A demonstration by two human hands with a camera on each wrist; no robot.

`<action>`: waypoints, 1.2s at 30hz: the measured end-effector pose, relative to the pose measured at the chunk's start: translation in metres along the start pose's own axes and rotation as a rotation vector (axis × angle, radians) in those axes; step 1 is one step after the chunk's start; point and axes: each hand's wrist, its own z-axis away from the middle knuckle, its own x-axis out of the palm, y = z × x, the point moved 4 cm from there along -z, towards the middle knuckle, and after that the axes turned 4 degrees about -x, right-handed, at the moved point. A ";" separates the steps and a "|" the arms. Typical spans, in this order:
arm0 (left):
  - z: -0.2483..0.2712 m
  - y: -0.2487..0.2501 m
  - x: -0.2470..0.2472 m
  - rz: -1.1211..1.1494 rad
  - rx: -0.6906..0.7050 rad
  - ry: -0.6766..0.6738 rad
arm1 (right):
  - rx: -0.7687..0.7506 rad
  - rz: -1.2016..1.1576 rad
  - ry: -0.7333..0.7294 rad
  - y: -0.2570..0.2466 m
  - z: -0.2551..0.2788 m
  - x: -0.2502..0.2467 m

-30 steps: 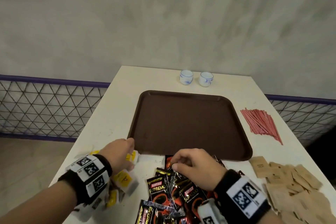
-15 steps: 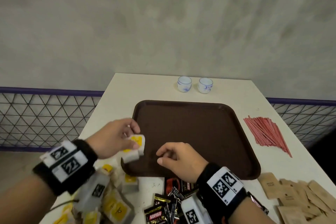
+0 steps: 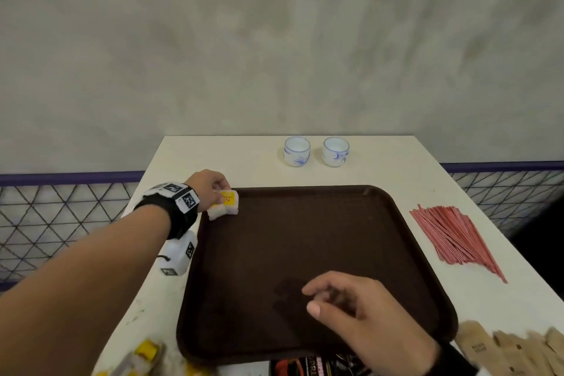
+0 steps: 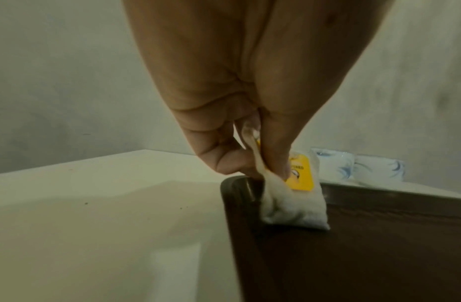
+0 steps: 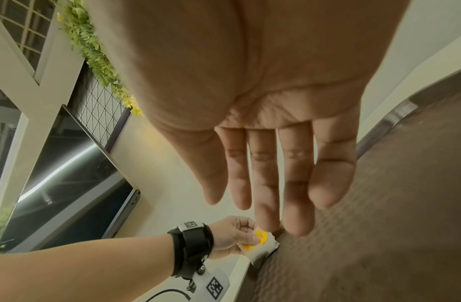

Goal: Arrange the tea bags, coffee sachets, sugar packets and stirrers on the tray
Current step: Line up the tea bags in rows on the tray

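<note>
a white tea bag (image 3: 224,207) is pinched by the left hand (image 3: 207,189) at the brown tray's (image 3: 305,253) ten o'clock corner, best laid flat and square inside the rim, while the right hand (image 3: 363,311) hovers loosely empty.

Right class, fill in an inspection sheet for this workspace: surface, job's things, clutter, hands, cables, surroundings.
Surface: white table, brown tray on it.
Job's things: tea bag at tray's far left corner; stirrers and sugar packets right of tray; coffee sachets at near edge.
Clutter: two cups behind tray.
Hands: left hand pinches tea bag; right hand relaxed over tray, holding nothing.
Cables: nothing seen on the table.
Surroundings: grey wall, mesh fence.
</note>
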 end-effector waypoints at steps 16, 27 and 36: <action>-0.005 -0.004 -0.019 0.244 -0.038 0.123 | 0.032 0.063 0.007 0.009 -0.008 -0.002; -0.008 0.013 0.007 0.084 0.092 -0.052 | -0.005 0.089 -0.014 0.004 -0.026 0.006; -0.018 0.006 0.007 -0.044 0.114 -0.121 | 0.006 0.111 -0.074 0.004 -0.033 0.012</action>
